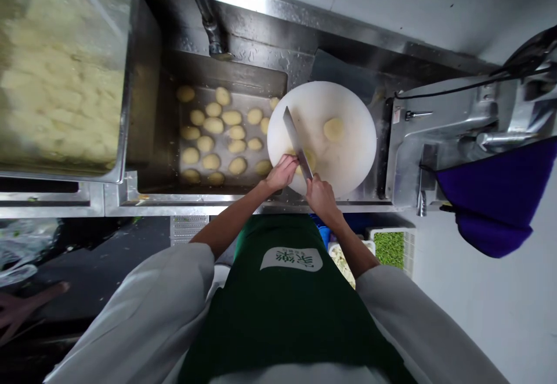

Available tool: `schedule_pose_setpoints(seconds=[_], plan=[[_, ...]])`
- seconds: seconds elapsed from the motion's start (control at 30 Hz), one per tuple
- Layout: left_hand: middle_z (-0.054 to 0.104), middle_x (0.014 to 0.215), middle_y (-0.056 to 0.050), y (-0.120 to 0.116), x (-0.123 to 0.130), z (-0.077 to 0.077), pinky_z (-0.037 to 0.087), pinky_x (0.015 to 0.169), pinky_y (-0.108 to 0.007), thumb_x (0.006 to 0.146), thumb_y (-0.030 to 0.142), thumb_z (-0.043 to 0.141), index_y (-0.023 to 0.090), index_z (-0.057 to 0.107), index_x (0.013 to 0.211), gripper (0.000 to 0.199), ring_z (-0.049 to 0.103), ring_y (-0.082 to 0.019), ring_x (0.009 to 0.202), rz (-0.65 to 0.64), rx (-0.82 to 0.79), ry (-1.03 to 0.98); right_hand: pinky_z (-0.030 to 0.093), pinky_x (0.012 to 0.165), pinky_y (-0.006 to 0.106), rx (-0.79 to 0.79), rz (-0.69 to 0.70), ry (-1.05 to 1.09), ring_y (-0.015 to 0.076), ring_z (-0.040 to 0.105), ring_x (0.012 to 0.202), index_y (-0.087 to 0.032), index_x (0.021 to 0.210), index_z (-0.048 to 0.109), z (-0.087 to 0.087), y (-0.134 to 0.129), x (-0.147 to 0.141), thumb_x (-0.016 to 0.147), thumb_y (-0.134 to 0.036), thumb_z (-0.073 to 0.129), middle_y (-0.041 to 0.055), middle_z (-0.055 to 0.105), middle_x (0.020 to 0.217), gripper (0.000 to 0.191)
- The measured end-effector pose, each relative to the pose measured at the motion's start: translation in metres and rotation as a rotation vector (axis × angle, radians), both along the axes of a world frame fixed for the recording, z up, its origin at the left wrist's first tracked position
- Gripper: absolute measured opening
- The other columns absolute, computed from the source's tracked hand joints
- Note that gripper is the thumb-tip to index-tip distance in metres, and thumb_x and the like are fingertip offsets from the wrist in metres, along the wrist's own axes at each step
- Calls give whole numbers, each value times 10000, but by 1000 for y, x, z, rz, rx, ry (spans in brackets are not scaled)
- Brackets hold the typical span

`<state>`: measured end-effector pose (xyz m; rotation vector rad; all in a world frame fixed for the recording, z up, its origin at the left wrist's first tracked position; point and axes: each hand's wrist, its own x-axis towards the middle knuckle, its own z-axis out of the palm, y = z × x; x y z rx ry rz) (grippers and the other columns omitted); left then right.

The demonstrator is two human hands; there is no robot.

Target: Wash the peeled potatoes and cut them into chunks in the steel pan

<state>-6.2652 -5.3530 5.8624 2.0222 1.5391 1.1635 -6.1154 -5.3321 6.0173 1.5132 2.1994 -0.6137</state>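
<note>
On the round white cutting board [357,158] my right hand [321,198] is wrapped round the handle of a cleaver [296,139], its blade pointing away from me to the upper left. Beside the blade's left face, my left hand [282,172] has its fingers bent and pressed on a peeled potato [310,159], which shows partly on the blade's right side. The blade stands over or in this potato; how deep I cannot tell. Another peeled potato piece [333,130] lies apart on the board, to the right of the cleaver.
Left of the board, several peeled potatoes [213,125] lie in a steel sink [152,111] under a tap [217,47]. A large container [124,134] of pale cut pieces stands far left. At right are a slicing machine [448,111] and a purple cloth [500,192]. Chopped greens [389,249] sit below.
</note>
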Motion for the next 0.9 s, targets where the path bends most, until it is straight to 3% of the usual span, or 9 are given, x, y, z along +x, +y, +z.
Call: schedule_pose_setpoints(seconds=[0.13, 0.33, 0.57, 0.9], plan=[[636, 1098, -151, 0, -1, -3, 528, 920, -475, 1034, 238, 309, 165, 617, 1105, 325, 564, -255, 1075, 3, -12, 6, 477, 794, 323, -33, -18, 0, 266, 706, 946, -109, 1180, 571, -4, 2, -7, 1055, -257, 309, 179, 729, 1034, 326], [633, 1124, -159, -1, -2, -1, 518, 947, -491, 1035, 236, 303, 158, 610, 1126, 330, 552, -264, 1120, -2, -51, 13, 472, 794, 326, 7, -2, 9, 263, 706, 913, -116, 1178, 567, 3, -3, -1, 1060, -280, 312, 180, 726, 997, 326], [627, 1129, -144, -6, -7, -1, 525, 945, -494, 1043, 264, 299, 161, 604, 1118, 331, 554, -259, 1102, -10, -82, 43, 483, 804, 319, -8, -33, 37, 258, 704, 943, -108, 1168, 576, -17, 0, -14, 1055, -255, 310, 181, 726, 1036, 324], [619, 1119, -149, -6, -5, -5, 522, 951, -531, 1043, 273, 278, 156, 593, 1124, 346, 561, -275, 1111, 11, -82, 50, 487, 801, 325, 3, -44, 5, 260, 705, 920, -115, 1201, 541, 12, -6, -10, 1062, -280, 288, 178, 733, 1009, 333]])
